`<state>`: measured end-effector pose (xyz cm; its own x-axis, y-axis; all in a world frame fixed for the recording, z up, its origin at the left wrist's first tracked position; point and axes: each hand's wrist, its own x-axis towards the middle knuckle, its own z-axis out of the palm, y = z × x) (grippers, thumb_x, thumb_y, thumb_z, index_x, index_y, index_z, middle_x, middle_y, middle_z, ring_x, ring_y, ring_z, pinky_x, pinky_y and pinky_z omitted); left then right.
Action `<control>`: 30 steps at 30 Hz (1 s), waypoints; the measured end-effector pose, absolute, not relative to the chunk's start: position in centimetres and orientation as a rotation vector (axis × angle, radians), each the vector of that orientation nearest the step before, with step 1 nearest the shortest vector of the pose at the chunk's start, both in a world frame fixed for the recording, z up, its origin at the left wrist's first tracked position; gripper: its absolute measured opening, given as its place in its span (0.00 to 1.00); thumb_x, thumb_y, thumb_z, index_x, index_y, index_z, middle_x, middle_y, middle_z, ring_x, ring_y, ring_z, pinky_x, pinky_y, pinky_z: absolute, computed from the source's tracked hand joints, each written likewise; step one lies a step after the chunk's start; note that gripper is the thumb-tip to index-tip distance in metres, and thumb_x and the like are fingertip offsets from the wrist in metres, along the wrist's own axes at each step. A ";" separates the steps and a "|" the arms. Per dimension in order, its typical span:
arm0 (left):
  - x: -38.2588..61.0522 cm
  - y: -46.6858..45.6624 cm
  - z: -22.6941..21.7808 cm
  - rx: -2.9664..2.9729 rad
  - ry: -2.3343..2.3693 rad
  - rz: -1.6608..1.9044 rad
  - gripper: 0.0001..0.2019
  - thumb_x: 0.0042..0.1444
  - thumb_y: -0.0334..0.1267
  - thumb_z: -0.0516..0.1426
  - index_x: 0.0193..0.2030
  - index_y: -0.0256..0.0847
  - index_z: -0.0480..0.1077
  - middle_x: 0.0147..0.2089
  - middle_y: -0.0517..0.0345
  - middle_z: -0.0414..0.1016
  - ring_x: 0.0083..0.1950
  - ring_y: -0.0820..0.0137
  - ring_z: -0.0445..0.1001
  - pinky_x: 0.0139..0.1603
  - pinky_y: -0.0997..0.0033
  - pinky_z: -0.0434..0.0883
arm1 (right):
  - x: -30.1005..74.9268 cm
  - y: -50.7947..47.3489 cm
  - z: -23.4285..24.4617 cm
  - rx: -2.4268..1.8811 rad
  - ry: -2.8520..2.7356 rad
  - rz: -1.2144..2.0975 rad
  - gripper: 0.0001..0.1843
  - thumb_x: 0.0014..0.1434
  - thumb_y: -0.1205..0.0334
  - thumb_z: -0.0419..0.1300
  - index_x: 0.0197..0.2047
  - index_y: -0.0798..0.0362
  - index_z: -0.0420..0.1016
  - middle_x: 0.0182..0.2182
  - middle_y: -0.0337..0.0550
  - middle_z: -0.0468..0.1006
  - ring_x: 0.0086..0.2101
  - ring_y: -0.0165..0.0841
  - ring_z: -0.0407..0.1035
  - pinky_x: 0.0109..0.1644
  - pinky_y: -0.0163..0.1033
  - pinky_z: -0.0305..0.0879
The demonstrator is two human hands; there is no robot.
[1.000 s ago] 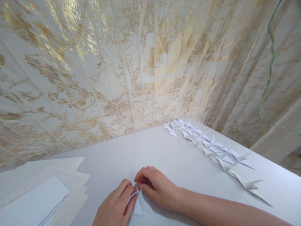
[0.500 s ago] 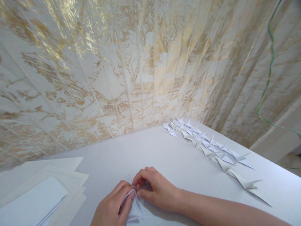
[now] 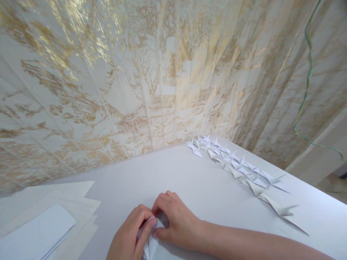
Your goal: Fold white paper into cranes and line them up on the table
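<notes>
Take the centre of the head view as the clock centre. The folded white paper (image 3: 151,245) is at 6 o'clock, near the lower edge of view, low over the worktop (image 3: 162,173). Its lower end narrows into creased layers; its upper part is hidden by your fingers.

Your left hand (image 3: 129,233) is at the paper's 9 o'clock side. Its grip is closed on the paper — thumb on the near face, fingers curled behind. Your right hand (image 3: 176,220) is at the paper's 2 o'clock side, thumb and forefinger spread apart in a curve. The forefinger tip meets the left fingers; you cannot tell whether this grip pinches the paper.

At 4 o'clock, well apart from your hands, folded paper cranes (image 3: 236,174) lie in close diagonal rows on the worktop. At 8 o'clock, a smooth white sheet stack (image 3: 38,231) rests on larger off-white sheets (image 3: 84,213) with pointed corners. A gold-patterned backdrop (image 3: 130,90) spans 12 o'clock. A green-yellow cord (image 3: 308,79) hangs between 2 and 3 o'clock.
</notes>
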<state>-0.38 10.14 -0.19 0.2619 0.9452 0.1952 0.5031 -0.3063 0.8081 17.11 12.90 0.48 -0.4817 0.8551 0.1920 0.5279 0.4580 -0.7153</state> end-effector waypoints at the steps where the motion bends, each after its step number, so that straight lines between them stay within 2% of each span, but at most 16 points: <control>1: -0.5 10.3 -0.2 1.948 1.285 0.928 0.13 0.65 0.45 0.51 0.31 0.47 0.67 0.32 0.66 0.69 0.36 0.71 0.71 0.41 0.76 0.66 | 17.0 12.9 0.3 -1.136 -2.178 0.783 0.14 0.46 0.67 0.72 0.33 0.53 0.71 0.34 0.38 0.73 0.39 0.36 0.64 0.46 0.41 0.55; 3: -0.8 10.5 -0.3 1.988 1.265 0.952 0.10 0.64 0.45 0.53 0.32 0.47 0.69 0.36 0.63 0.71 0.41 0.69 0.73 0.45 0.75 0.67 | 16.9 12.9 0.0 -1.089 -2.148 0.782 0.13 0.48 0.67 0.71 0.31 0.52 0.69 0.32 0.36 0.71 0.38 0.34 0.64 0.46 0.40 0.54; 5: -0.8 10.6 -0.5 1.944 1.305 1.037 0.07 0.62 0.46 0.55 0.39 0.48 0.71 0.45 0.59 0.73 0.51 0.66 0.73 0.54 0.72 0.67 | 16.9 12.9 0.0 -1.034 -2.079 0.798 0.13 0.48 0.71 0.69 0.30 0.52 0.67 0.31 0.34 0.70 0.36 0.33 0.64 0.47 0.40 0.54; 6: -0.8 10.5 -0.5 1.879 1.342 1.087 0.09 0.61 0.47 0.56 0.44 0.48 0.71 0.50 0.57 0.72 0.56 0.64 0.71 0.59 0.69 0.66 | 17.0 13.0 0.1 -1.011 -2.045 0.802 0.14 0.48 0.73 0.68 0.30 0.52 0.66 0.30 0.33 0.70 0.36 0.32 0.64 0.46 0.39 0.54; 9: -0.1 10.1 -0.2 1.556 1.432 1.184 0.22 0.59 0.54 0.57 0.56 0.47 0.64 0.62 0.53 0.66 0.65 0.59 0.64 0.67 0.59 0.61 | 17.3 13.1 0.4 -0.980 -1.973 0.801 0.15 0.48 0.77 0.66 0.29 0.52 0.64 0.29 0.33 0.69 0.35 0.32 0.63 0.45 0.38 0.54; 12: 0.8 9.5 0.4 1.174 1.377 1.214 0.30 0.56 0.60 0.57 0.59 0.46 0.60 0.66 0.50 0.64 0.69 0.56 0.61 0.69 0.55 0.59 | 17.6 13.1 0.7 -0.973 -1.926 0.793 0.15 0.49 0.78 0.63 0.30 0.51 0.62 0.29 0.34 0.69 0.34 0.32 0.62 0.43 0.38 0.54; 15: 1.1 9.2 0.5 0.916 1.219 1.147 0.33 0.54 0.61 0.60 0.59 0.43 0.62 0.62 0.48 0.72 0.64 0.55 0.68 0.65 0.54 0.65 | 17.9 13.1 0.8 -0.924 -1.919 0.763 0.13 0.51 0.77 0.61 0.31 0.51 0.62 0.31 0.35 0.69 0.35 0.33 0.62 0.43 0.38 0.54; 19: 0.7 9.4 -0.4 0.842 1.061 1.048 0.28 0.54 0.58 0.61 0.53 0.39 0.71 0.55 0.49 0.79 0.58 0.54 0.74 0.54 0.57 0.75 | 18.0 13.0 0.8 -0.873 -1.994 0.732 0.14 0.53 0.77 0.63 0.31 0.51 0.63 0.32 0.35 0.71 0.36 0.33 0.63 0.44 0.39 0.53; 26: 0.1 9.2 -0.8 1.068 1.076 0.946 0.26 0.57 0.58 0.59 0.54 0.41 0.73 0.53 0.53 0.80 0.53 0.59 0.76 0.52 0.62 0.77 | 18.1 13.1 1.0 -0.936 -2.040 0.774 0.16 0.50 0.75 0.69 0.32 0.52 0.66 0.28 0.34 0.69 0.34 0.33 0.62 0.43 0.37 0.54; 30: 0.6 8.9 -0.7 1.096 1.123 0.989 0.27 0.55 0.60 0.59 0.52 0.42 0.75 0.49 0.54 0.81 0.49 0.61 0.76 0.45 0.66 0.79 | 18.0 13.1 1.4 -1.043 -2.062 0.790 0.16 0.48 0.75 0.70 0.30 0.53 0.67 0.27 0.33 0.68 0.34 0.32 0.61 0.43 0.37 0.53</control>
<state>0.60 8.88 -0.70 0.1668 0.9699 -0.1773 -0.0541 0.1885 0.9806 17.98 13.08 1.39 -0.4434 0.8449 0.2993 0.4286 0.4931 -0.7571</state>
